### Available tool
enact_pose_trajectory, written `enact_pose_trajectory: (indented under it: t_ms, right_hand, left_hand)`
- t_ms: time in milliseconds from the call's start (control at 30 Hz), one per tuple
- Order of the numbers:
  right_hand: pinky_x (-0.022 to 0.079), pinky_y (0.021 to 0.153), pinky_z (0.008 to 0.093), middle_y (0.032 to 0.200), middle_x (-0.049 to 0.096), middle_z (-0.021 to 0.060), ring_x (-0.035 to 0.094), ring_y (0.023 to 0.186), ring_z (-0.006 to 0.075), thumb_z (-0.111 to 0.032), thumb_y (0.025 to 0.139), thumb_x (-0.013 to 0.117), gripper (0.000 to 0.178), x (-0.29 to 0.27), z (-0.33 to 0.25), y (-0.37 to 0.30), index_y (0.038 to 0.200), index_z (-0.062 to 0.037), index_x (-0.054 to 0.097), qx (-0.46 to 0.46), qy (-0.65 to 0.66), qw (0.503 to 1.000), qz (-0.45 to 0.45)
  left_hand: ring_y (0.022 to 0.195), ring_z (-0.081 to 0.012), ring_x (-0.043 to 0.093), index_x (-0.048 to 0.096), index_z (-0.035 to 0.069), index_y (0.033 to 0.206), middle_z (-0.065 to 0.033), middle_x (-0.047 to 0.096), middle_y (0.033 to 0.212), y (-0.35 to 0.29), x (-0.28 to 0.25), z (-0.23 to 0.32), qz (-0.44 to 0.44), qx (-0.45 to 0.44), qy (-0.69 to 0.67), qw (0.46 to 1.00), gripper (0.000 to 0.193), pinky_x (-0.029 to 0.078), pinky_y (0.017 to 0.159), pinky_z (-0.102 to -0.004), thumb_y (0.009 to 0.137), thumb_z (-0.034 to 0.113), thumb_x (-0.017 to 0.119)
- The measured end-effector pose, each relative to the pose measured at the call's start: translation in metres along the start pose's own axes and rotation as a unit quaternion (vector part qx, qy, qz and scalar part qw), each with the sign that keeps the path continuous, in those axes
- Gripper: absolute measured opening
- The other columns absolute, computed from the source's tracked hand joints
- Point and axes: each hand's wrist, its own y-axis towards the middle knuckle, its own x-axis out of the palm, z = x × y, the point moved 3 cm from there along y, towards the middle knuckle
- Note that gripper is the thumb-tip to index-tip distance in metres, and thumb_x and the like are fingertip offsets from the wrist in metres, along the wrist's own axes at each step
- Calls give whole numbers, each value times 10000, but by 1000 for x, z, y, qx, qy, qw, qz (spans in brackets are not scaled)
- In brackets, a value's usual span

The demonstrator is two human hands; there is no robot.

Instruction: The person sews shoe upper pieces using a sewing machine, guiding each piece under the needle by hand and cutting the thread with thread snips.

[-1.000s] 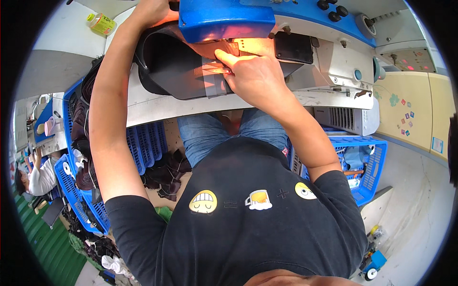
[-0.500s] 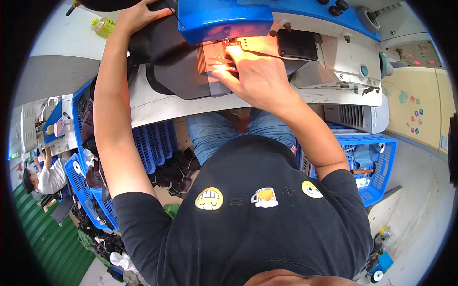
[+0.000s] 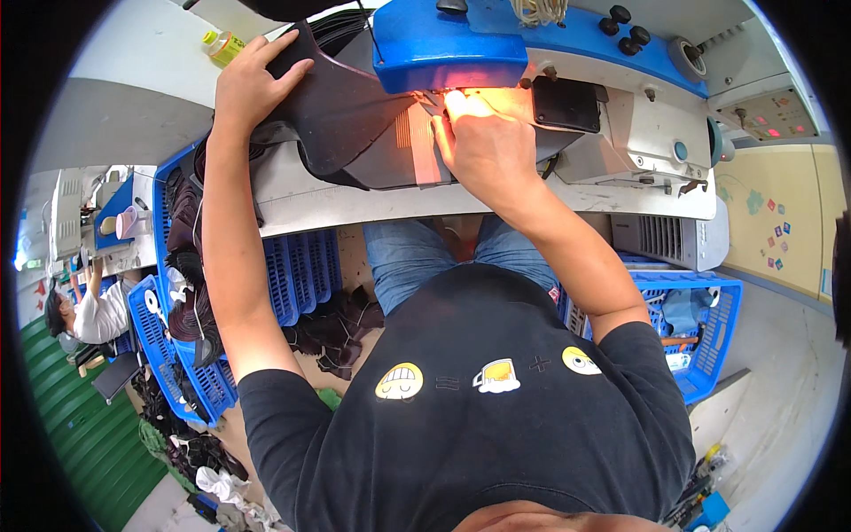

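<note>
My left hand rests at the left edge of a dark, smooth sheet-like piece, its thumb and fingers spread apart. This piece curves up from the worktable toward the head of a blue sewing machine. Under that head, in the orange lamp light, my right hand is closed round a small dark pointed tool, seemingly thread snips. Its tips are beside the needle area, which the hand and head partly hide. A striped guide plate and a pale strip show left of my right hand.
A black phone lies on the machine bed. A yellow-capped bottle stands at the back left. Blue crates flank my legs, and dark pieces lie below the table. Another person sits far left.
My left hand has come nearer to me, and the dark piece now shows a raised, curved edge beside it. My right hand stays near the needle, its pointed tool drawn closer in. The view has shifted slightly.
</note>
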Motion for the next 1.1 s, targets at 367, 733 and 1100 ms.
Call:
enact_pose_trajectory:
  t_ms: [367, 733, 1100]
  right_hand:
    - [499, 541, 375, 684, 636, 107, 624, 587, 285, -223, 806, 638, 164, -3, 1, 4, 877, -74, 639, -22, 43, 996, 72]
    - [497, 516, 402, 610, 627, 113, 618, 527, 307, -302, 846, 598, 204, 0, -8, 10, 858, -108, 660, -13, -58, 997, 42]
    - [507, 505, 390, 675, 634, 90, 631, 566, 282, -266, 771, 664, 184, -7, -9, 3, 826, -95, 627, -20, 38, 997, 64]
  left_hand:
    - [720, -273, 586, 688, 142, 1091, -91, 561, 760, -20, -27, 15, 24, -39, -40, 998, 368, 480, 664, -350, 785, 345, 705]
    - [680, -308, 576, 691, 129, 1070, -116, 546, 722, -33, -42, 15, 87, -30, -70, 993, 353, 475, 640, -369, 767, 309, 720]
    - [560, -194, 496, 698, 71, 1051, -102, 521, 672, -53, -79, 8, 90, -121, -135, 979, 285, 438, 587, -278, 772, 134, 694]
